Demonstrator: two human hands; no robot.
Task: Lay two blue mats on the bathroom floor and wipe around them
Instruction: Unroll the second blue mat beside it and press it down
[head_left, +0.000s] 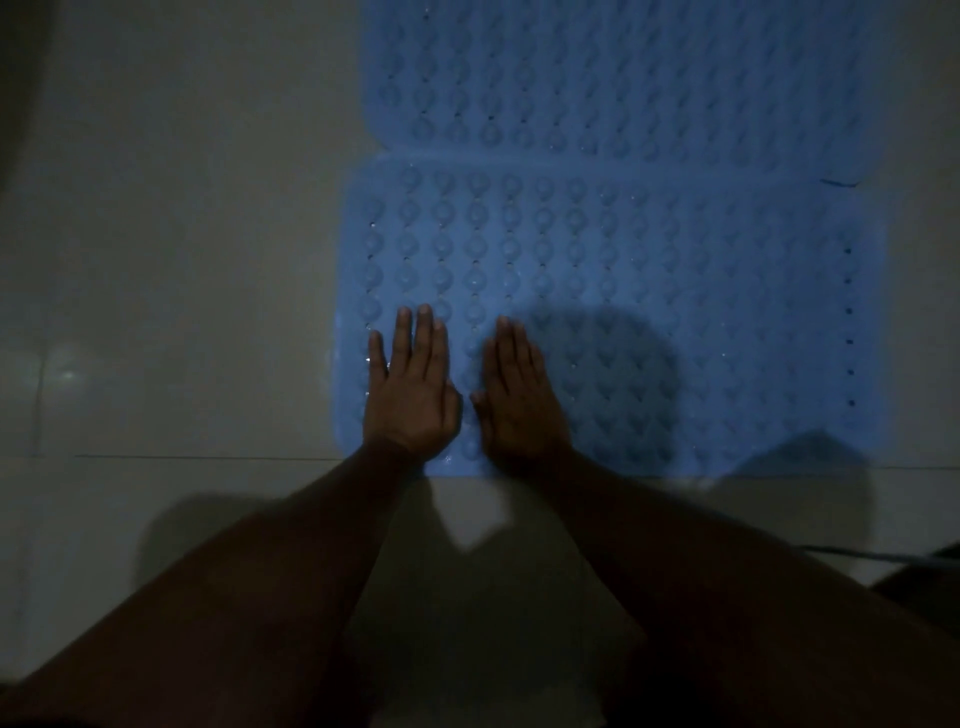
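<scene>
The near mat (649, 291) could slide on the shiny floor (182, 260) if the hands push sideways. Then it would not line up with the far mat (623, 78). It is blue and bumpy, with small holes and tiny wet drops. Its far edge meets the far mat. The left hand (410, 395) and right hand (519, 400) lie flat on its near left part. The fingers (423, 338) are straight and hold nothing.

Near mat (701, 270), centre of frame: light blue, rows of round raised bumps, small dark holes between rows and down right edge. Far mat (623, 78), upper right: same blue, same bumped grid. Floor (182, 234): pale grey-white tiles, thin dark grout lines.
</scene>
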